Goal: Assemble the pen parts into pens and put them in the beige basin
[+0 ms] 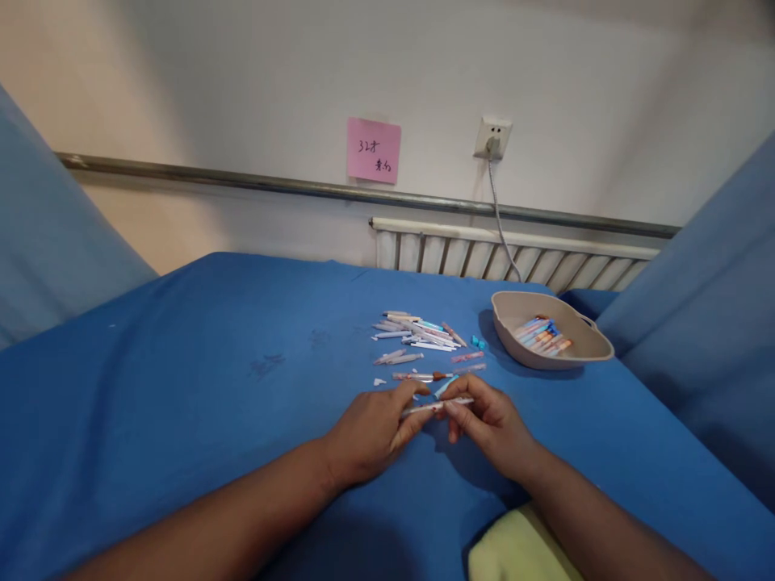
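White pen [424, 407] pinched by left hand [369, 428] and right hand [500, 424]; loose parts [417, 331] beyond seemingly left, pens [543, 337] in basket [512, 312] rightward seemingly done.

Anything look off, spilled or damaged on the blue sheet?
Dark marks on the blue sheet, left of the pen pile: odd because they break up its plain blue. Stain or crease, can't tell.

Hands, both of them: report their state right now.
Left hand: closed, pinching one end of the slim white pen.
Right hand: closed, fingertips gripping the same pen toward its other end.
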